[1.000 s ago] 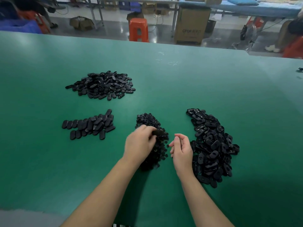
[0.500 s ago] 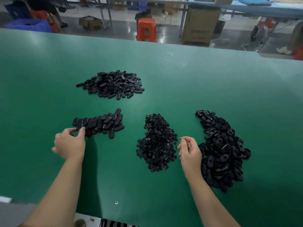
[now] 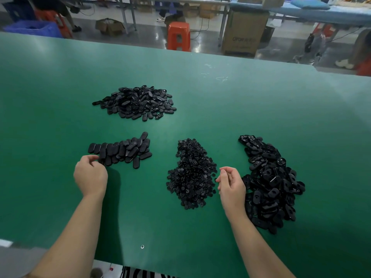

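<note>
Four groups of black plastic parts lie on the green table. A loose heap of oval pieces sits furthest from me. Nearer on the left, a tidy overlapping row of oval pieces is laid out. A heap of small round parts is in the middle, and a long heap of oval shells is on the right. My left hand has its fingertips curled at the row's front left corner, pinching an oval piece there. My right hand hovers between the round parts and the shells, fingers loosely curled, nothing visible in it.
A tiny pale speck lies near the table's front edge. Beyond the far edge stand an orange stool, a cardboard box, a blue crate and other workbenches. A person's legs show at the far left.
My left hand left the heap of round parts, carried an oval piece leftward to the tidy row, and now sits at its front left corner. My right hand barely moved.
</note>
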`<action>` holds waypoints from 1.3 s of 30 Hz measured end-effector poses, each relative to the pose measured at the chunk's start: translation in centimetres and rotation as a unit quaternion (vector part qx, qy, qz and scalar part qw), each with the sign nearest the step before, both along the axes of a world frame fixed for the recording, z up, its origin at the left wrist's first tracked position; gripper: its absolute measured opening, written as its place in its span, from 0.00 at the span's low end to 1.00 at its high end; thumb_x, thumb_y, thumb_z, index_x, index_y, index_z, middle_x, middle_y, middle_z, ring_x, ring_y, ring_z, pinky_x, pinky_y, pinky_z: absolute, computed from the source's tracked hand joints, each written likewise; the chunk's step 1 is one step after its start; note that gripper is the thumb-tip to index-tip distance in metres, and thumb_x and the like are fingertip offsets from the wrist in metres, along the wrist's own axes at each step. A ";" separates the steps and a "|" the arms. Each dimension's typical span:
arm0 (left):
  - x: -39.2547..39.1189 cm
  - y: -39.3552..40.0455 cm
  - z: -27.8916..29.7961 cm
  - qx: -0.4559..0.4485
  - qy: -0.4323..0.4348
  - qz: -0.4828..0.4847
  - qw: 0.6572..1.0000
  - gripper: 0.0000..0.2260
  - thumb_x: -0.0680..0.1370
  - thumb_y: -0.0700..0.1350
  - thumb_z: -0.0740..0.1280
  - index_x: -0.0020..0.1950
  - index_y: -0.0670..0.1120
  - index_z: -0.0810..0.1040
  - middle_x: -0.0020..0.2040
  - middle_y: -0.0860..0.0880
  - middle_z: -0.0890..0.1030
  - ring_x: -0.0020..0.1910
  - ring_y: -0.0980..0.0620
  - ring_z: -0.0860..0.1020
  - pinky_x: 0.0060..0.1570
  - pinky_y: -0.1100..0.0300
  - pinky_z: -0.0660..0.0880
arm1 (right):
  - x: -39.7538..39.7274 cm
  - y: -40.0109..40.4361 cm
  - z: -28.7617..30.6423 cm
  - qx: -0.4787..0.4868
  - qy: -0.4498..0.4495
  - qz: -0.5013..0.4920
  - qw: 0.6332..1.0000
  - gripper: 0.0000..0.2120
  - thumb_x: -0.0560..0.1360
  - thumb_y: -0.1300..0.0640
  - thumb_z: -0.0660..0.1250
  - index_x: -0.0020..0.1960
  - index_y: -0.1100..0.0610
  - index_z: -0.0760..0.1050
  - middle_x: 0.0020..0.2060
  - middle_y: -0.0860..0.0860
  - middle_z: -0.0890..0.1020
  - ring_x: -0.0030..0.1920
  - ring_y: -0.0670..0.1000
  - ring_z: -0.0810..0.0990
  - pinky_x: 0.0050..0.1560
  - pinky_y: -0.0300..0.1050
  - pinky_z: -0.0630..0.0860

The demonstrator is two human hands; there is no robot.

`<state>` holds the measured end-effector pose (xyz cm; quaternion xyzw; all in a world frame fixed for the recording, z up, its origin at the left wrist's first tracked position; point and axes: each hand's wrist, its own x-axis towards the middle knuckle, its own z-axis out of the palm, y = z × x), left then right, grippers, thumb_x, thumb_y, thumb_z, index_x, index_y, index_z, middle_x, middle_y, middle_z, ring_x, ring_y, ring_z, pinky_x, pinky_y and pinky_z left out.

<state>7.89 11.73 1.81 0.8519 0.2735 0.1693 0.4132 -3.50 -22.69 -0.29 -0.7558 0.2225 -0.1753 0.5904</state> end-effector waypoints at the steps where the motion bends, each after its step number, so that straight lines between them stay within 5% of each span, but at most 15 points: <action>1: -0.1 -0.1 0.0 -0.003 -0.002 -0.008 1.000 0.16 0.77 0.34 0.55 0.57 0.43 0.79 0.55 0.40 0.81 0.52 0.37 0.79 0.53 0.43 0.78 | 0.0 0.0 0.0 -0.002 0.000 0.000 1.000 0.06 0.83 0.53 0.62 0.49 0.48 0.76 0.37 0.49 0.81 0.32 0.46 0.76 0.33 0.47 0.73; 11: -1.8 -5.9 -0.1 0.035 -0.070 -0.144 0.986 0.13 0.77 0.33 0.59 0.53 0.43 0.80 0.50 0.45 0.80 0.49 0.46 0.76 0.51 0.51 0.73 | 0.0 0.2 0.1 -0.029 0.007 -0.002 1.000 0.06 0.82 0.54 0.63 0.48 0.47 0.76 0.36 0.48 0.82 0.30 0.42 0.74 0.31 0.42 0.71; 16: -4.3 -13.0 -1.5 0.063 -0.035 -0.284 0.956 0.11 0.80 0.39 0.62 0.59 0.46 0.81 0.53 0.50 0.79 0.46 0.47 0.78 0.50 0.52 0.76 | -0.2 0.3 0.5 -0.051 0.014 0.007 0.999 0.07 0.82 0.54 0.63 0.47 0.46 0.76 0.35 0.50 0.82 0.30 0.44 0.74 0.32 0.45 0.72; 23: -4.1 -13.9 -2.2 0.121 0.011 -0.313 0.942 0.13 0.80 0.40 0.60 0.60 0.48 0.82 0.55 0.51 0.79 0.49 0.48 0.76 0.56 0.50 0.74 | -0.3 -0.8 1.7 -0.092 0.067 0.105 0.988 0.07 0.82 0.57 0.64 0.48 0.47 0.77 0.36 0.50 0.80 0.28 0.42 0.68 0.31 0.39 0.67; 25: -4.2 -13.8 -2.3 0.127 0.018 -0.323 0.938 0.16 0.78 0.38 0.60 0.59 0.50 0.82 0.55 0.52 0.79 0.48 0.47 0.74 0.55 0.52 0.73 | -0.3 -2.5 2.6 -0.226 0.101 0.120 0.961 0.05 0.82 0.57 0.64 0.53 0.48 0.78 0.45 0.49 0.81 0.30 0.41 0.72 0.34 0.37 0.69; 27: -4.3 -13.8 -2.4 0.116 0.020 -0.325 0.938 0.18 0.76 0.36 0.59 0.59 0.51 0.82 0.55 0.54 0.79 0.49 0.48 0.73 0.54 0.54 0.71 | -0.4 -4.7 3.8 -0.403 0.178 0.130 0.888 0.10 0.82 0.53 0.64 0.63 0.51 0.77 0.56 0.48 0.76 0.38 0.46 0.76 0.39 0.40 0.71; 31: -4.0 -13.6 -2.4 0.083 0.015 -0.320 0.944 0.20 0.74 0.35 0.58 0.58 0.50 0.82 0.55 0.53 0.79 0.53 0.48 0.76 0.57 0.52 0.73 | -0.4 -8.2 5.3 -0.505 0.323 0.174 0.781 0.20 0.82 0.46 0.65 0.69 0.54 0.71 0.64 0.52 0.69 0.52 0.54 0.80 0.46 0.46 0.74; 34: -4.1 -13.7 -2.4 0.072 0.019 -0.317 0.946 0.19 0.74 0.36 0.58 0.58 0.50 0.82 0.55 0.52 0.79 0.53 0.47 0.77 0.58 0.49 0.74 | -0.4 -9.3 5.4 -0.524 0.328 0.193 0.762 0.21 0.81 0.45 0.65 0.71 0.52 0.71 0.64 0.52 0.71 0.56 0.55 0.80 0.48 0.47 0.75; 39: -4.1 -13.6 -2.4 0.066 0.019 -0.313 0.947 0.19 0.73 0.39 0.57 0.56 0.50 0.82 0.54 0.53 0.80 0.53 0.47 0.77 0.57 0.48 0.75 | -0.5 -9.4 5.3 -0.524 0.293 0.178 0.780 0.16 0.80 0.47 0.68 0.65 0.50 0.75 0.58 0.49 0.74 0.52 0.54 0.80 0.43 0.45 0.73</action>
